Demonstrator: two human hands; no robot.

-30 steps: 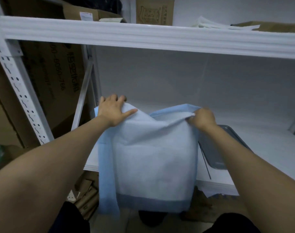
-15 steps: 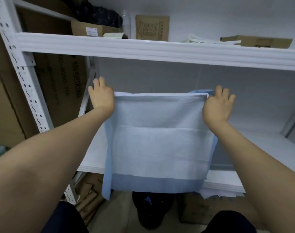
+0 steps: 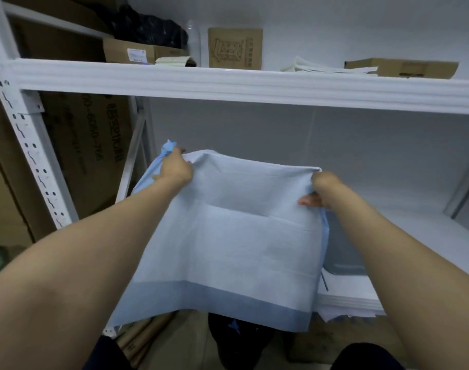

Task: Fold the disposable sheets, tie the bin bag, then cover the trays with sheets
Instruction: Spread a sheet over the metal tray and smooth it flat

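Pinching top left corner of pale blue disposable paper sheet (image 3: 241,249) with left hand (image 3: 174,169), fingers curled. Gripping top right corner with right hand (image 3: 321,188), fingers curled round edge. Hanging before white metal shelf (image 3: 428,236), partly hiding grey metal tray (image 3: 340,257).

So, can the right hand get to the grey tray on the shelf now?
Probably not yet: the right hand is busy gripping the blue sheet, which also hangs in front of part of the grey tray beside it.

Head camera looks forward-down, close over the shelf (image 3: 428,225).
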